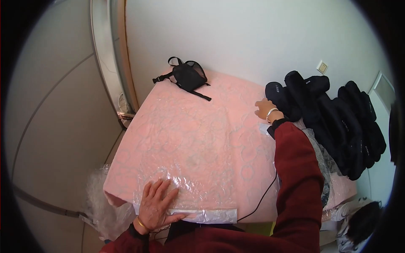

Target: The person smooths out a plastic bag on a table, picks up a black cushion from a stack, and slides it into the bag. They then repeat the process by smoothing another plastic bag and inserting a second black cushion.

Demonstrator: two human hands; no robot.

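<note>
Clear sheet under the left hand, dark padded pieces at the right

We note the clear plastic sheet (190, 156), perhaps a bag, spread over the near left part of the pink-covered surface (255, 158), its white strip (206, 216) along the near edge. Our left hand (158, 204) rests palm down on its near left corner, fingers a little apart, gripping nothing. Our right hand (265, 109) is beside the nearest of the dark padded pieces (333, 120), fingers partly curled; we cannot tell whether it grips one.

Handling, our estimate: the sheet should be very light, limp and slippery, prone to crease and cling; the white strip looks the surest place to take hold. The padded pieces look soft, bulky and light, so a whole-hand grip around the middle of one should serve.

Count: one sheet spread flat; one black mesh pouch (190, 76) with straps, at the far edge; one thin black cable (265, 196); one wall switch (322, 67). The padded pieces overlap in a heap: several, exact number not readable. More crumpled plastic (107, 198) hangs left of the surface, its count unclear
</note>
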